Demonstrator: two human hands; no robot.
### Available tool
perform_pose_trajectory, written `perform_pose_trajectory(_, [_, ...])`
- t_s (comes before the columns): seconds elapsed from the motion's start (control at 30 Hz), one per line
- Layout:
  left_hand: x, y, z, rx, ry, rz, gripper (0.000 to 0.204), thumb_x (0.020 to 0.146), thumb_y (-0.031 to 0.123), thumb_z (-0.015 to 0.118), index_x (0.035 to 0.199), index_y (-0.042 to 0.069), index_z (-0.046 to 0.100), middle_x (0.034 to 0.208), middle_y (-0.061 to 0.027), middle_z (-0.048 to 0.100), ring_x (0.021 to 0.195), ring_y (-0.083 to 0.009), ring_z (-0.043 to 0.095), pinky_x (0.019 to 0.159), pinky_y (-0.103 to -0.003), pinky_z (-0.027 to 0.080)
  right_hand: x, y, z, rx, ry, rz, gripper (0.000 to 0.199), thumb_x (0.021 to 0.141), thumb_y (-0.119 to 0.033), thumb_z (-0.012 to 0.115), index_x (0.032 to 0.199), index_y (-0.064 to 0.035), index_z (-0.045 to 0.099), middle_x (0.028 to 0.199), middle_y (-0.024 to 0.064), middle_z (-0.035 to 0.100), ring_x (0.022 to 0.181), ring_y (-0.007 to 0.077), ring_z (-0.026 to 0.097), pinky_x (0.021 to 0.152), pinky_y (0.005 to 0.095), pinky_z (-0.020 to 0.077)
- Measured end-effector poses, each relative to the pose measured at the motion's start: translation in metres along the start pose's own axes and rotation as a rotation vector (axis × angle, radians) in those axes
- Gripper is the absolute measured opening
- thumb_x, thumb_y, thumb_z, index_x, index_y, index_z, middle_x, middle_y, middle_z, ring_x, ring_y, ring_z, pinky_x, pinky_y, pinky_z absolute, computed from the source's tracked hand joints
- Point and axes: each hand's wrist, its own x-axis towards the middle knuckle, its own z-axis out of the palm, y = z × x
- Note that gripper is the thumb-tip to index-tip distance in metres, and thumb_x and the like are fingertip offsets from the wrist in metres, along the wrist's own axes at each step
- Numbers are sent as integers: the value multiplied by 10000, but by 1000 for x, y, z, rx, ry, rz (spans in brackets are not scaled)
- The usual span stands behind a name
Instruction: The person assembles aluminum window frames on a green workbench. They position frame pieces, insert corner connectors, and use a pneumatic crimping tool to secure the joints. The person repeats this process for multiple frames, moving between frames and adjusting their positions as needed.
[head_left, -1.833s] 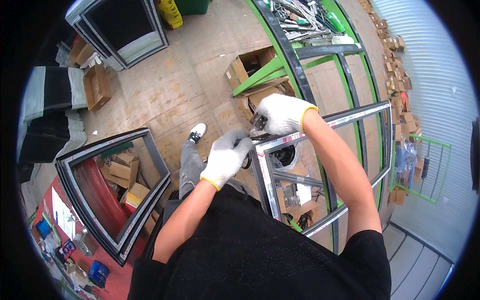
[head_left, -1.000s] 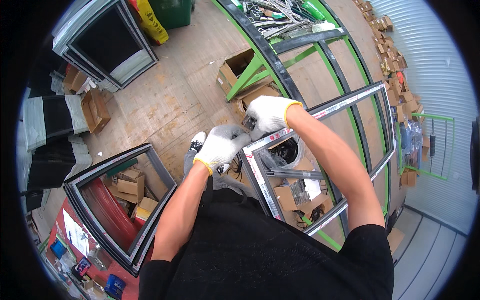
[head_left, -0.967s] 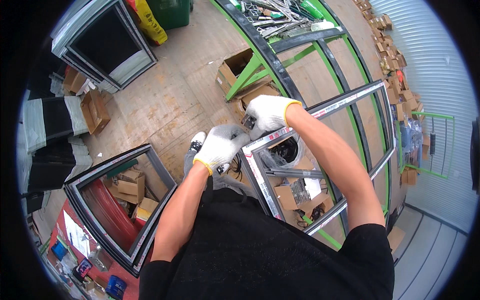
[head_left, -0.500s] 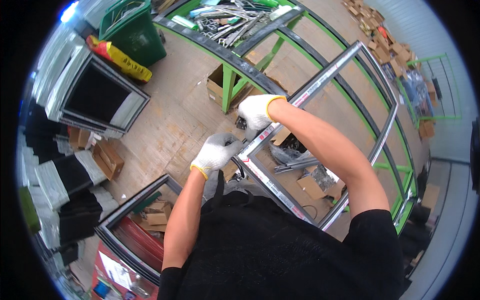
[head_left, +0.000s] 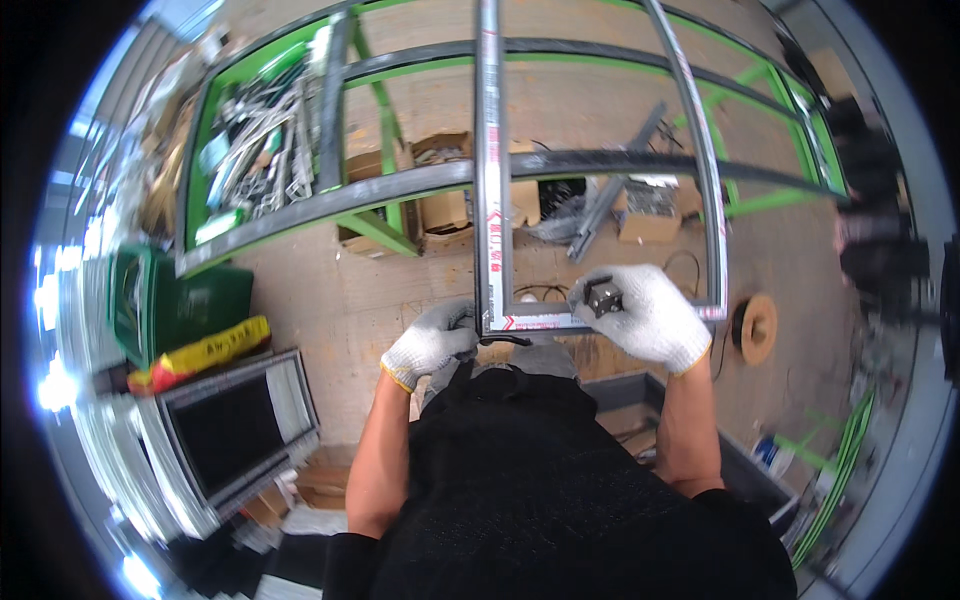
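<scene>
A rectangular metal frame (head_left: 494, 190) with printed protective film lies across the green-legged work stand, its near end toward my body. At its near left corner is my left hand (head_left: 435, 345) in a white-and-grey knit glove, fingers curled closed; what they hold is hidden. A thin black strip (head_left: 505, 341) sticks out just below that corner, beside those fingers. My right hand (head_left: 650, 318), gloved alike, is over the frame's near bar. Its fingers are closed around a small dark metal block (head_left: 604, 297).
The stand (head_left: 400, 200) has black-topped rails and a bin of metal offcuts (head_left: 265, 140) at left. A green wheeled bin (head_left: 180, 300), a yellow-and-red bag (head_left: 215, 352) and stacked panels (head_left: 230, 425) stand left. Cardboard boxes (head_left: 650, 215) sit beneath; a cable spool (head_left: 757, 330) is at right.
My view has turned, so the frame now points straight away from me. My right hand has moved from the frame's left bar to its near bar with the dark metal block; my left stays by the corner.
</scene>
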Motion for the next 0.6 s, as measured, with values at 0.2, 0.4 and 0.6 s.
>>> perform_pose_trajectory(0.2, [20,14,-5,289,-79,-43,311,897,181,777,1117,-35,735,888,-65,746,763,-130,690,707,-323,575,-75,29,106,281,124,431,303,924,-168,849,1169,4,798,858,98,776,747,136,674,744,316,566])
perform_pose_trajectory(0.4, [38,5,2,259,-195,-28,191,950,100,769,1063,-40,703,904,-111,762,673,-169,689,630,-322,582,-83,16,199,1123,425,527,295,973,-255,821,1057,23,769,865,51,746,757,134,672,706,313,543])
perform_pose_trajectory(0.6, [46,-15,43,199,-158,16,212,959,86,743,1099,-70,706,892,-130,753,661,-177,689,596,-320,570,-39,17,264,1356,1123,361,261,943,-135,836,1139,22,764,988,66,795,806,124,706,745,316,589])
